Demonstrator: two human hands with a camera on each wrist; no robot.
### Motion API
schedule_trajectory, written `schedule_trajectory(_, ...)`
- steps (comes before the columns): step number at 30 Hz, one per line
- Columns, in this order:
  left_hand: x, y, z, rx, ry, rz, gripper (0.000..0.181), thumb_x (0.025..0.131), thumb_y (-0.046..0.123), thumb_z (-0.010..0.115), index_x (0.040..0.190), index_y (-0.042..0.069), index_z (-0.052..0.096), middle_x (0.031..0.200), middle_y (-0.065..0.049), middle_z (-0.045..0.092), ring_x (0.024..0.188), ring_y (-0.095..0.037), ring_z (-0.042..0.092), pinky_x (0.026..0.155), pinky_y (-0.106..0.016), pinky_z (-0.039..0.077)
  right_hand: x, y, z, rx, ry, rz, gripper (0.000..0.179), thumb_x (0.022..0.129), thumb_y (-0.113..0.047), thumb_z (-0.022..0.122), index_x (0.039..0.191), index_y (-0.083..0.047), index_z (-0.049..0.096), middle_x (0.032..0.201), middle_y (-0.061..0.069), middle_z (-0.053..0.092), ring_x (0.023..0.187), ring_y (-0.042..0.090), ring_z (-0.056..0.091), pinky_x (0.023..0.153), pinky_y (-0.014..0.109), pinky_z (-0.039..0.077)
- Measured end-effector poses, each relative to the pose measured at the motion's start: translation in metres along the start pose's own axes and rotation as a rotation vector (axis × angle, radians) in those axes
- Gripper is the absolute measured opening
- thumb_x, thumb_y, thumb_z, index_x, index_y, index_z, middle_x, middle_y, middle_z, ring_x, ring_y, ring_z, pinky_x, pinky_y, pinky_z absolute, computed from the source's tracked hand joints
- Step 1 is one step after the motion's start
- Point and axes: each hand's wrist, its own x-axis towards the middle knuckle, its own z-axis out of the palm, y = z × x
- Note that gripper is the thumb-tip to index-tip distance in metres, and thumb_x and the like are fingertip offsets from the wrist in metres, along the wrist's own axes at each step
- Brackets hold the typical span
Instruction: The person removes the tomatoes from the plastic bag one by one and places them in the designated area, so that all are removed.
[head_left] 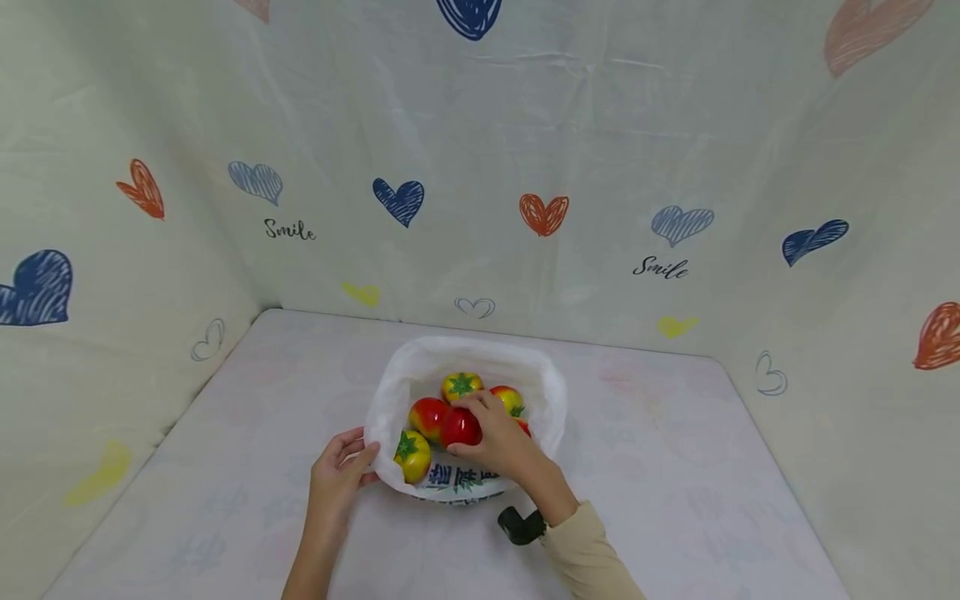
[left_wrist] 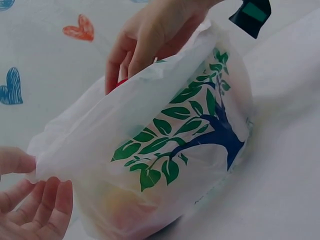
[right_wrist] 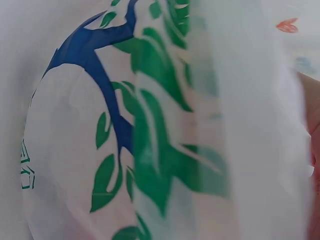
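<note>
A white plastic bag (head_left: 552, 400) with a green leaf and blue branch print stands wide open at the middle of the table. Several red and yellow tomatoes lie inside, among them one yellow tomato (head_left: 414, 457) with a green star-shaped top near the left rim. My left hand (head_left: 337, 479) pinches the bag's left edge between thumb and fingers, as the left wrist view also shows. Reaching in over the near rim, my right hand (head_left: 498, 435) grips a glossy red tomato (head_left: 460, 427). The bag's printed side fills most of the right wrist view and hides that grip.
The bag stands on a pale, faintly patterned tabletop (head_left: 660, 467). A white curtain (head_left: 465, 125) printed with hearts and "Smile" closes off the back and both sides. A small black device (head_left: 520, 527) sits at my right wrist, close to the bag's near side.
</note>
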Motion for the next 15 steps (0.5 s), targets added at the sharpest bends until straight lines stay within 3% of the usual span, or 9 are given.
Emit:
schedule_trajectory(8,0.003,-0.003,-0.001,-0.006,0.006,-0.01,0.057,0.069,0.054,0.068,0.116,0.026,0.053,0.106,0.001,0.056,0.084,-0.017,0.063,0.064,-0.029,0.057,-0.017,0.0,-0.012,0.122,0.073,0.014,0.056,0.076,-0.039,0.07,0.124,-0.024,0.045,0.13,0.004,0.042,0.116,0.024,0.044,0.081,0.041,0.054)
schedule_trajectory(15,0.001,0.002,-0.001,-0.003,0.011,-0.026,0.058,0.069,0.054,0.069,0.116,0.025,0.053,0.107,0.001,0.056,0.084,-0.017,0.063,0.063,-0.029,0.057,-0.033,0.002,-0.021,0.223,0.191,-0.006,0.059,0.074,-0.035,0.073,0.124,-0.025,0.044,0.128,-0.003,0.043,0.116,0.019,0.045,0.081,0.038,0.054)
